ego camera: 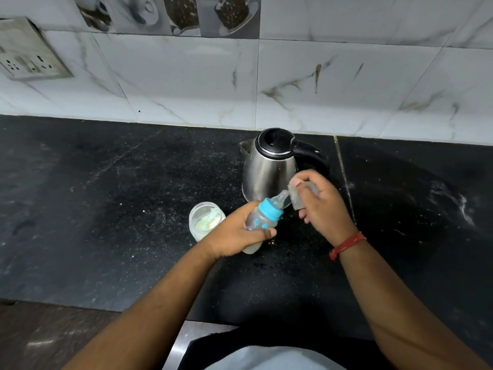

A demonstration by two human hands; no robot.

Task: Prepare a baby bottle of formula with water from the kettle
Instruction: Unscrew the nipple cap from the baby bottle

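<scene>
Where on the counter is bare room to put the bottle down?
The black counter is bare to the left of the open formula jar, and also right of the seam, beyond the right hand. It is crowded between jar, kettle and both hands, where the left hand holds the baby bottle.

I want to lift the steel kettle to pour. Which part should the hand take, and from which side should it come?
Grip the black handle on the kettle, coming from the right. The handle sticks out to the right, opposite the spout, which points left. The right hand, nearest that side, now holds the clear cap, so it likely must be freed first.
</scene>
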